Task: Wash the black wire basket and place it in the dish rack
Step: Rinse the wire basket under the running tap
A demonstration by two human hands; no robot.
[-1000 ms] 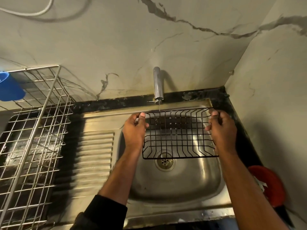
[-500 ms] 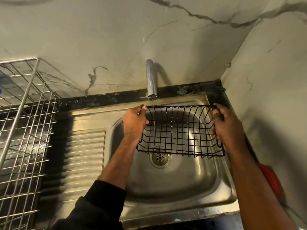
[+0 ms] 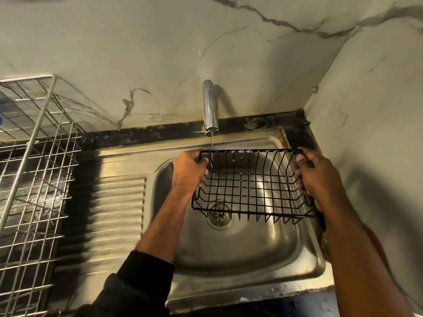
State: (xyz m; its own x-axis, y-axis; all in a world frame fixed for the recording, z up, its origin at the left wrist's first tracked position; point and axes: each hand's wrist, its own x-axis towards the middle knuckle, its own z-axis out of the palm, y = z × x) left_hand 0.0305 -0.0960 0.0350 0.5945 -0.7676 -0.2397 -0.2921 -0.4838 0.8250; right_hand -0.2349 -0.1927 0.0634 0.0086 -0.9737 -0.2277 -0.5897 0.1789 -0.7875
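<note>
A wire basket (image 3: 251,184) is held over the bowl of a sink (image 3: 229,255), gripped at its left end by the left hand (image 3: 188,172) and at its right end by the right hand (image 3: 318,177). A tap (image 3: 210,106) is set behind the sink's rear edge, its stream falling into the basket's rear left corner. A drain (image 3: 219,216) is seen beneath the basket's front left corner. A ribbed drainboard (image 3: 119,216) lies left of the bowl, and a dish rack (image 3: 34,179) stands beyond it at the far left.

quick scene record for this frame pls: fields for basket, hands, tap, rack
basket: black wire basket, held over the sink, under the tap
left hand: grips basket's left end
right hand: grips basket's right end
tap: running, thin stream falls into basket near its left end
rack: dish rack left of the sink
stage: rinsing, not yet racked
</note>
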